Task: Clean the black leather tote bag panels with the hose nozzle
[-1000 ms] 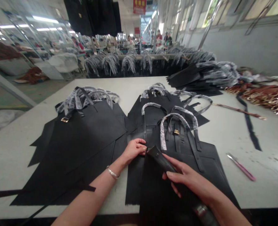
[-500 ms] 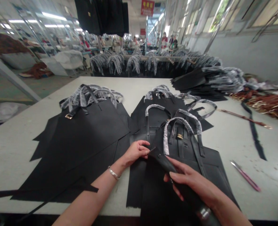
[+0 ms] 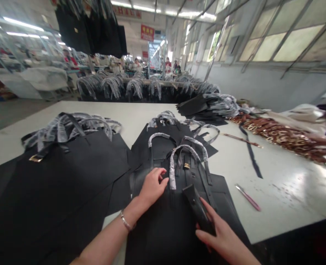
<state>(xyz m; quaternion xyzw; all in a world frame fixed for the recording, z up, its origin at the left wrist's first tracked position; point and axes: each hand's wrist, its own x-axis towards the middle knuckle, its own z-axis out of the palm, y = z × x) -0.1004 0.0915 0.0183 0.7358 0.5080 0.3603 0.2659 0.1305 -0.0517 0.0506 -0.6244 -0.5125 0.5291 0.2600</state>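
My right hand (image 3: 218, 228) is wrapped round a black handheld tool (image 3: 197, 209) with a flat, wide tip; its exact kind I cannot make out. Below the tool lies a black bag panel (image 3: 157, 235) with a gold clasp (image 3: 187, 165) and an upright handle (image 3: 183, 147) wrapped in clear plastic. Left of that handle hovers my left hand (image 3: 153, 186), fingers curved, thumb apart from them, nothing visible between. A silver bracelet (image 3: 126, 221) circles the left wrist. More black panels (image 3: 77, 176) with wrapped handles are spread at the left.
A pink-handled slim tool (image 3: 248, 198) lies right of the panels. Beyond it are a black strap (image 3: 252, 154), a brown strap (image 3: 241, 140) and a heap of brown straps with gold hooks (image 3: 279, 136). Panels are stacked at the table's back right (image 3: 196, 106). Another person's arm (image 3: 324, 140) reaches in.
My view has swung right and up. The thumb and fingers of my left hand have parted from a pinch by the tool's tip. The tool now sits apart from that hand.
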